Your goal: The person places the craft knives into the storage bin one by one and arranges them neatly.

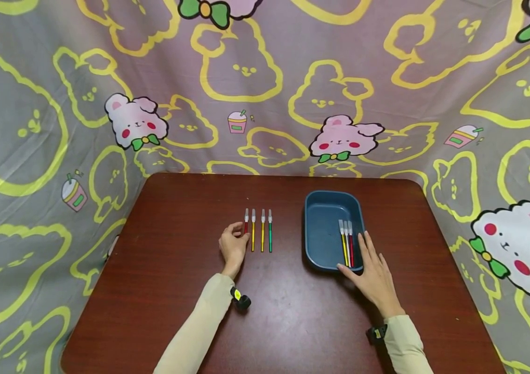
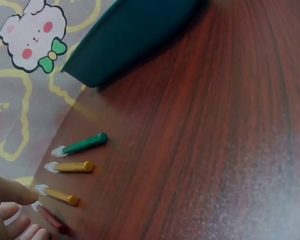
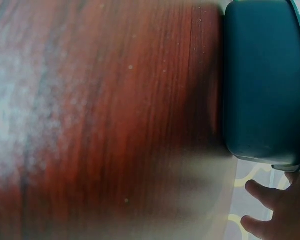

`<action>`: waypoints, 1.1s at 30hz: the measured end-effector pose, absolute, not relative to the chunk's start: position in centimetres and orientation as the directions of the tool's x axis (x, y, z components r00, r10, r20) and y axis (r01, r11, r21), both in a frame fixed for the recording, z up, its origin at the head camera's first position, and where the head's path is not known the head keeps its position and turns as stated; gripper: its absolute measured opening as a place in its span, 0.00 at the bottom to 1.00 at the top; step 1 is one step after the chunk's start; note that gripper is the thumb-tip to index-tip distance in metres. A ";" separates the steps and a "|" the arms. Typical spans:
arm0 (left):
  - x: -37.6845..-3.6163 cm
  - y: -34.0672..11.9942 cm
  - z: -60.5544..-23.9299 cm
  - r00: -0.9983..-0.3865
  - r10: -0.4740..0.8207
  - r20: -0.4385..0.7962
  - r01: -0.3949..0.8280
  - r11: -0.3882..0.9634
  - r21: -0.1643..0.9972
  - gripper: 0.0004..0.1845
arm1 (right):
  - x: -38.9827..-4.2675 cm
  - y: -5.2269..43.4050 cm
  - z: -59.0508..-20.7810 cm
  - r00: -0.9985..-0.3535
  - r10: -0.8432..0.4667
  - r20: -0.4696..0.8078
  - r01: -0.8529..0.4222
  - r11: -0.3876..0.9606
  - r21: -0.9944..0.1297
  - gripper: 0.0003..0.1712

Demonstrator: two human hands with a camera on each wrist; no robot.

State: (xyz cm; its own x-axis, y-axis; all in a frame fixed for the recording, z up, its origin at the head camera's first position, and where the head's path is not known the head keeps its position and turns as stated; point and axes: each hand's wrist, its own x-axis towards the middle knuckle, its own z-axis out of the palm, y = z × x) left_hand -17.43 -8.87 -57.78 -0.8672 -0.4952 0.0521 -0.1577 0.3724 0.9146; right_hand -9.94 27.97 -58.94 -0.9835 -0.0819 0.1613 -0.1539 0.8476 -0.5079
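Observation:
Several slim craft knives with pale capped tips lie in a row left of the box. A red craft knife (image 1: 246, 224) is leftmost, then two yellow craft knives (image 1: 253, 238) and a green craft knife (image 1: 270, 239). My left hand (image 1: 234, 246) is at the red one, fingers bent and partly covering its handle in the head view. In the left wrist view, thumb and fingers sit beside its tip. My right hand (image 1: 377, 279) rests against the blue box (image 1: 309, 244), fingers fairly straight along its right side, thumb at the front corner.
Inside the box, several more craft knives (image 1: 346, 244) with yellow, silvery and red handles lie at the right. A brown wooden table (image 1: 176, 218) bears everything. Patterned cloth (image 1: 265, 83) hangs behind and beside the table.

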 end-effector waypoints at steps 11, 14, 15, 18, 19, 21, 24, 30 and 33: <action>-18.4 -8.5 -58.9 -0.860 -0.495 0.125 -0.111 0.420 0.901 0.19 | -10.0 27.9 -59.0 -0.984 -0.076 0.163 -0.150 0.849 -0.506 0.63; -18.6 -8.3 -59.1 -0.858 -0.498 0.124 -0.113 0.419 0.901 0.20 | -10.0 27.9 -58.9 -0.983 -0.078 0.164 -0.151 0.851 -0.503 0.63; -18.6 -8.3 -59.1 -0.858 -0.500 0.122 -0.114 0.416 0.902 0.20 | -10.0 27.9 -58.9 -0.983 -0.077 0.165 -0.151 0.851 -0.503 0.63; -18.7 -8.2 -59.1 -0.858 -0.503 0.105 -0.121 0.396 0.910 0.21 | -10.0 27.9 -58.9 -0.984 -0.077 0.162 -0.149 0.851 -0.503 0.63; -18.7 -8.2 -59.2 -0.857 -0.506 0.098 -0.126 0.390 0.912 0.21 | -10.0 27.9 -58.9 -0.984 -0.076 0.163 -0.149 0.851 -0.504 0.63; -18.7 -8.2 -59.2 -0.855 -0.512 0.079 -0.138 0.372 0.918 0.21 | -9.9 28.0 -58.9 -0.984 -0.076 0.161 -0.149 0.851 -0.504 0.63; -18.7 -8.3 -59.2 -0.851 -0.521 0.064 -0.146 0.352 0.924 0.20 | -9.9 28.0 -59.0 -0.984 -0.077 0.161 -0.149 0.850 -0.506 0.63; -19.0 -8.5 -58.9 -0.857 -0.512 0.063 -0.147 0.360 0.921 0.19 | -9.9 28.0 -59.0 -0.984 -0.077 0.159 -0.148 0.849 -0.508 0.63; -19.1 -8.5 -58.6 -0.860 -0.507 0.058 -0.158 0.373 0.914 0.17 | -9.9 28.0 -59.1 -0.984 -0.076 0.163 -0.149 0.849 -0.507 0.63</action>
State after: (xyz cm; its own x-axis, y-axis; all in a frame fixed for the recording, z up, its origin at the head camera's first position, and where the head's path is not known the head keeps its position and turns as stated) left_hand -19.06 -8.54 -58.62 -0.8603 -0.5065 0.0577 -0.1581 0.3727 0.9144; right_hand -9.90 28.03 -59.07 -0.9838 -0.0755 0.1626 -0.1490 0.8487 -0.5074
